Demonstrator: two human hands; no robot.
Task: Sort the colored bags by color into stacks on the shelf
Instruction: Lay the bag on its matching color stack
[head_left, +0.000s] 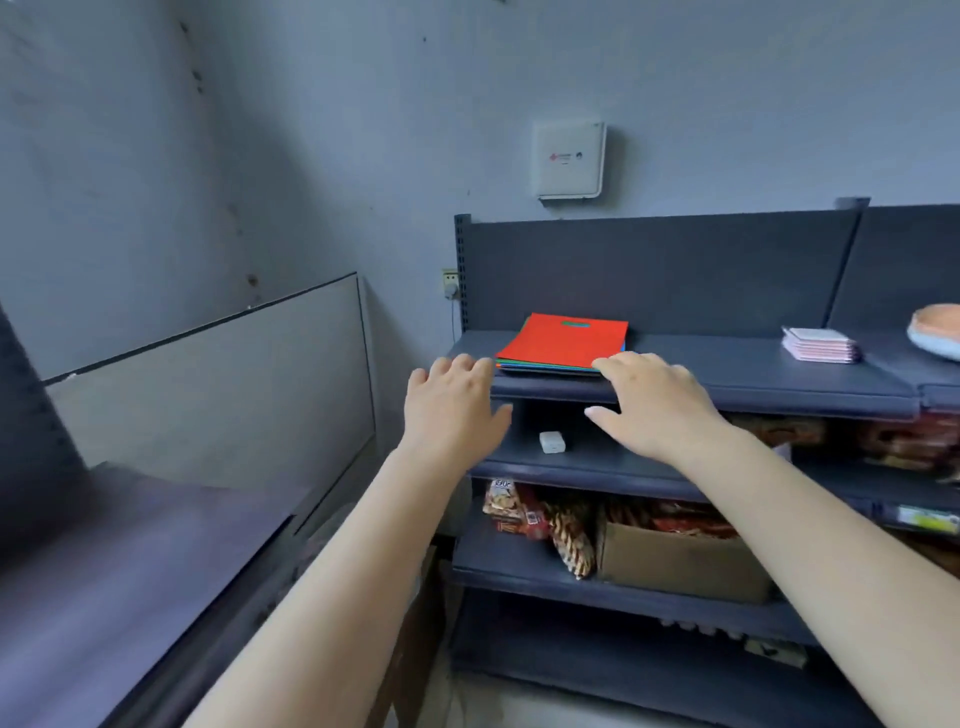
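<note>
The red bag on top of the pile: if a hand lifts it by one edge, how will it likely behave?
The red bag lies thin and flat on the pile, so it is probably light and would likely droop when lifted by an edge. Its smooth face atop the other coloured bags suggests it may slide off rather than drag them. The handle cut-out offers a grip.

The shelf (701, 387) fills the right half of the frame, against the wall. On its top board, centre frame, lies the stack of bags (563, 343); to the right on the same board sits a pad stack (820, 344), and a bundle (937, 332) at the right edge. The left hand (452, 410) reaches to just left of the bags, the right hand (654, 402) to their near right corner. Below, a small box (551, 441) sits on the second board. Lower still, snack packs (540, 519) lie left of a carton (680, 564). A wall box (570, 158) hangs above the shelf. A panel (208, 384) leans at left.
</note>
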